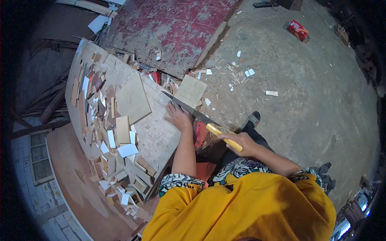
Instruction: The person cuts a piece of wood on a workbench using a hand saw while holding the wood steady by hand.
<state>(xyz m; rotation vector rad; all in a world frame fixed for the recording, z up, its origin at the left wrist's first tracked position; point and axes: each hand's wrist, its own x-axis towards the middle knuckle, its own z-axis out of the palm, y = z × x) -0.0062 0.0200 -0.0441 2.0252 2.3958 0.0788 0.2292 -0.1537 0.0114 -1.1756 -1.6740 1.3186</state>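
My right hand (243,143) is closed around the yellow handle of a handsaw (196,113). The saw's long dark blade runs up and left along the edge of the wooden work table (161,132). Close beside the blade, my left hand (179,116) lies flat on pale wood with its fingers spread. On the blade's far side a square piece of light plywood (191,91) juts out past the table edge. Whether the teeth are in the wood cannot be made out. A larger plywood panel (132,98) lies on the table left of my left hand.
Many wood and white-faced offcuts (128,150) are heaped along the table's left side. Scraps and chips (241,74) litter the concrete floor (305,100). A red box (298,30) lies at the far right, and red tiles (173,28) cover the floor beyond the table.
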